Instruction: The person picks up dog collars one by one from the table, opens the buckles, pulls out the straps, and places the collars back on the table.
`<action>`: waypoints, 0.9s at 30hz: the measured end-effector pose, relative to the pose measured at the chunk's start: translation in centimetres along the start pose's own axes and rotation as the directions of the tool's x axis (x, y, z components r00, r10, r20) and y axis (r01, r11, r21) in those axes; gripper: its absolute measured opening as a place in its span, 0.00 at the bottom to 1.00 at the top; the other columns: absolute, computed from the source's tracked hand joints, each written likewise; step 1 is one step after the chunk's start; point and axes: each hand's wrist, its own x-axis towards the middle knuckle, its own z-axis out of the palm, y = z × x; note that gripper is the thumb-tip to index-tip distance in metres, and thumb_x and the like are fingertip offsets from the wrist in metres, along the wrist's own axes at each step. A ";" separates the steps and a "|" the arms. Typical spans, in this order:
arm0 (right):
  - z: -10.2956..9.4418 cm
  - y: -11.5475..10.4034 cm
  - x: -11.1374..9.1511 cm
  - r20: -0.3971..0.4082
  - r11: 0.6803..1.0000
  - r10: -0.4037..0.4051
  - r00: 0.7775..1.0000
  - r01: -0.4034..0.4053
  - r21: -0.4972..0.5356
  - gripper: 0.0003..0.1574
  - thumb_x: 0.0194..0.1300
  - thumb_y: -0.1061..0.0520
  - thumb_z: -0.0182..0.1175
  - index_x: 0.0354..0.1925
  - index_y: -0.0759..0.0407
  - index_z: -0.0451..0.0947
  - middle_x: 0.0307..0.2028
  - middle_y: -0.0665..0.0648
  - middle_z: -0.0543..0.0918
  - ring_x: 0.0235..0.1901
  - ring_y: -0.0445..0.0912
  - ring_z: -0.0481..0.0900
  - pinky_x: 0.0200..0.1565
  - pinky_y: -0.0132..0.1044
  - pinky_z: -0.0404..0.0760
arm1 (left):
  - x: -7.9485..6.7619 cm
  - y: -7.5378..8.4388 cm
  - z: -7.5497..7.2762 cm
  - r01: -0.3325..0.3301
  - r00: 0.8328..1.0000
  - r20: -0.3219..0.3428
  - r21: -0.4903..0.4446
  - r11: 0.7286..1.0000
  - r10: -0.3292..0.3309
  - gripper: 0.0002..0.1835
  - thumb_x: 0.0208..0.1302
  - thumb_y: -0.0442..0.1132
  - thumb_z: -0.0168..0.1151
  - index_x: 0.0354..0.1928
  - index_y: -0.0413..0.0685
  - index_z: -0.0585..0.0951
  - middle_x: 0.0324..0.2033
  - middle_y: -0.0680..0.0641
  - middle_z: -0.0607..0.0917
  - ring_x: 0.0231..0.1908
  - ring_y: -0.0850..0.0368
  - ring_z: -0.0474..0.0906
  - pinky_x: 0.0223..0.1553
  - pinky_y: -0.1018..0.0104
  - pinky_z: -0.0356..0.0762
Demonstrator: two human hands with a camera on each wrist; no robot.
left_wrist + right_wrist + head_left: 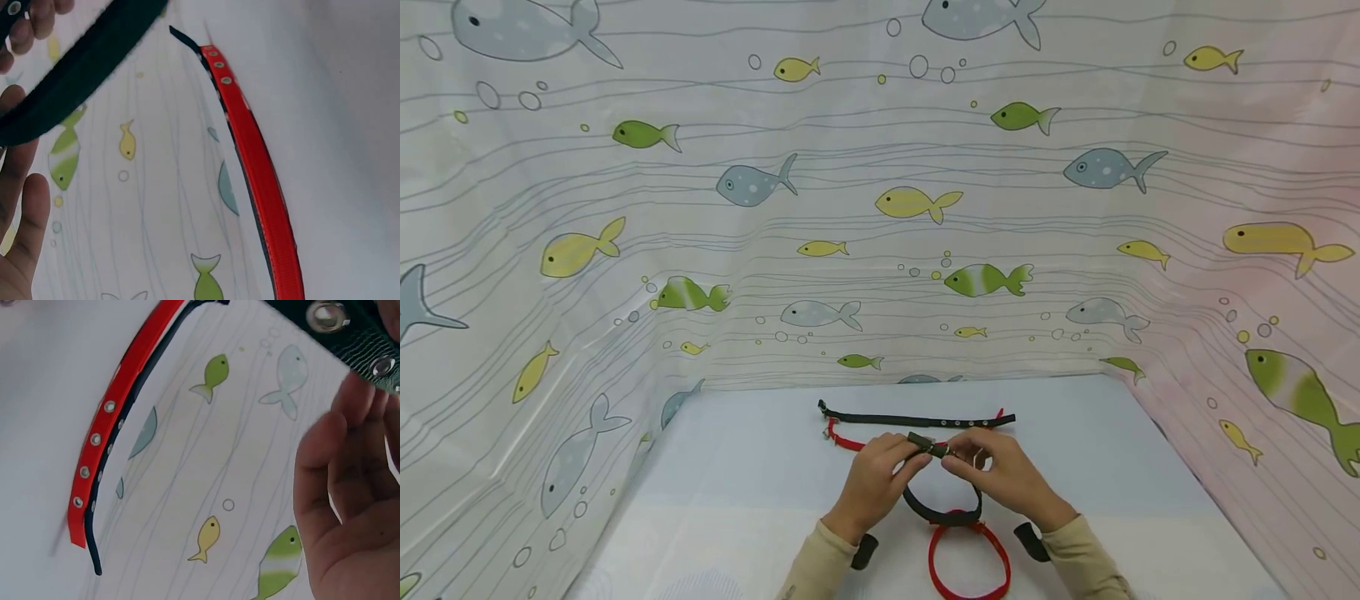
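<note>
White fish-print sheet [850, 167]: stands beyond the table at 12 o'clock and down both sides at 9 and 3, with grey, green and yellow fish.
Pale table [737, 483]: spreads out beneath my work.
Beige sleeves [822, 560]: reach in from 7 and 5 o'clock.
My left hand [878, 479]: at 10 o'clock on the dark loop, thumb and fingers pinching its strap.
My right hand [1006, 473]: at 2 o'clock, thumb and fingertips narrowed on the same strap, just beside my left.
Long dark strap [887, 419]: lies at 12 o'clock past my hands, metal eyelets toward its 3 o'clock end.
Long red strap [847, 444]: close along it on my side, partly hidden by my hands.
Dark loop [951, 518]: between my hands, curving toward 6 o'clock; I cannot tell whether it touches the table.
Red loop [933, 554]: at 6 o'clock, its top meeting the dark curve in my view.
Black pieces [1032, 542]: one beside each wrist.
</note>
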 end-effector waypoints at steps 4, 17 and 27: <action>0.1 -0.5 0.2 -0.022 1.000 0.023 1.000 -0.023 0.002 0.09 0.65 0.46 0.70 0.44 0.39 0.84 0.30 0.39 0.80 0.30 0.38 0.78 0.32 0.34 0.79 | 0.1 0.0 0.1 -0.017 1.000 -0.002 0.004 1.000 0.017 0.06 0.70 0.44 0.66 0.42 0.52 0.87 0.33 0.58 0.84 0.34 0.64 0.78 0.38 0.74 0.77; 0.2 -0.4 0.2 -0.004 1.000 0.019 1.000 -0.019 0.006 0.10 0.66 0.47 0.70 0.46 0.38 0.84 0.31 0.39 0.81 0.31 0.38 0.78 0.32 0.34 0.79 | -0.1 -0.3 -0.1 -0.032 0.999 -0.003 0.007 0.999 0.032 0.06 0.70 0.44 0.66 0.43 0.52 0.86 0.34 0.58 0.85 0.35 0.64 0.79 0.39 0.74 0.77; -0.1 -0.4 -0.1 0.038 0.997 0.039 0.999 -0.042 0.064 0.12 0.68 0.50 0.68 0.50 0.41 0.85 0.33 0.44 0.80 0.32 0.42 0.76 0.33 0.34 0.78 | -0.4 -0.4 -0.4 -0.007 1.000 0.003 0.008 1.000 0.007 0.13 0.71 0.46 0.64 0.52 0.52 0.87 0.36 0.60 0.87 0.36 0.66 0.79 0.39 0.74 0.77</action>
